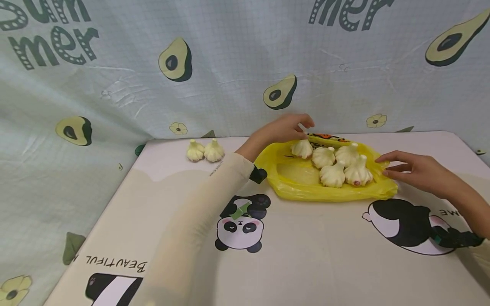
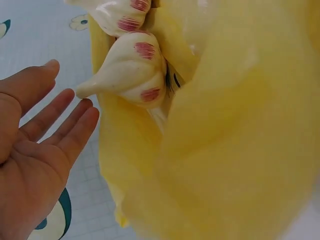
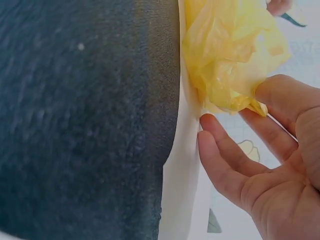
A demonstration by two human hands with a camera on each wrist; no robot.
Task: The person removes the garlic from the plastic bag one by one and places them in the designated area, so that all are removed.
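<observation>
A yellow plastic bag [image 1: 298, 193] lies spread on the table with its mouth facing up. Several white garlic bulbs sit inside, mostly toward its right half. My left hand [image 1: 285, 127] hovers over the bag's far left edge, fingers spread and holding nothing. In the left wrist view its fingertips are beside the stem of a garlic bulb [image 2: 132, 70] with pinkish marks. At the bag's right end, my right hand [image 1: 423, 172] pinches the edge lightly; the right wrist view has the crumpled yellow plastic [image 3: 225, 75] between thumb and index finger.
Two more garlic bulbs [image 1: 204, 151] stand together at the table's far left. The pale tablecloth [image 1: 306, 246] bears printed pandas and lettering. Behind the table hangs a light curtain [image 1: 229, 63] with avocado prints, close to the far edge.
</observation>
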